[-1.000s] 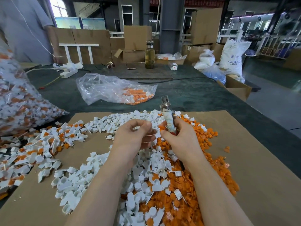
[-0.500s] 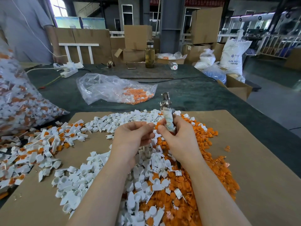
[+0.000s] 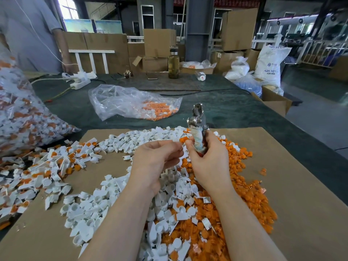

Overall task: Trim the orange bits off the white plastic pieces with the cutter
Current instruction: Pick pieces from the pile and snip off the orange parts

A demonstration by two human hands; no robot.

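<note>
Orange scraps heaped at 3 o'clock; untrimmed pile waiting at 9. Left hand pinching white piece, right hand clamped round cutter.

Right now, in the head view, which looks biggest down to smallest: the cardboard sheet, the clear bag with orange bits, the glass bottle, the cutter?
1. cardboard sheet
2. clear bag
3 and 4. cutter and glass bottle look alike; the bottle stands farther off, so I won't rank them.

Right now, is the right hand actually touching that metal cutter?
Touching. The head view shows the right hand with fingers curled round the wrapped handle of the cutter, metal head pointing up.
</note>
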